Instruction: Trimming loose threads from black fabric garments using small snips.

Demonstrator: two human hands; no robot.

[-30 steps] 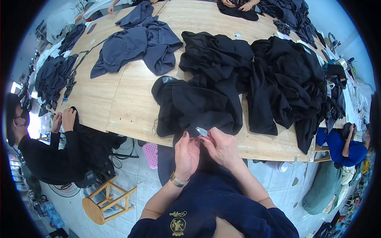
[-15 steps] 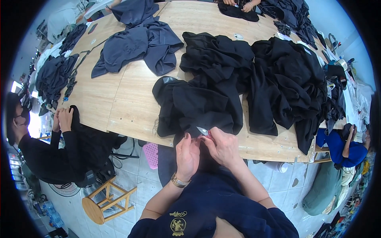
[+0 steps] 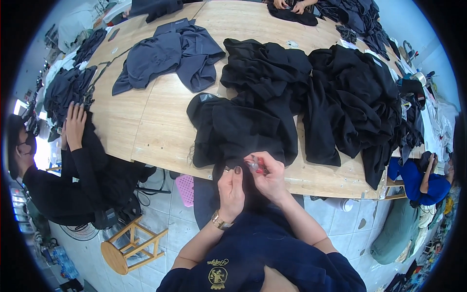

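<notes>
Over the table's near edge, my right hand (image 3: 268, 181) is closed around small thread snips (image 3: 255, 167) with red on the handle. The blade is partly hidden by my fingers. My left hand (image 3: 230, 193), with a gold watch at the wrist, is just left of it. Its thumb and fingers are pinched together, and whatever lies between them is too small or hidden to name. Right in front of both hands a black garment (image 3: 243, 121) lies bunched on the table, its near part reaching the edge.
More black garments (image 3: 352, 97) lie heaped to the right, and grey ones (image 3: 168, 56) at the far left of the wooden table (image 3: 160, 121). A co-worker (image 3: 73, 175) sits at the left, another person's hands (image 3: 296, 7) work at the far side. A wooden stool (image 3: 116, 258) stands lower left.
My right hand has turned, so the snips' blade no longer points out to the left. My hands have drawn slightly apart. The left co-worker's hands have moved forward; a far grey garment has shifted away.
</notes>
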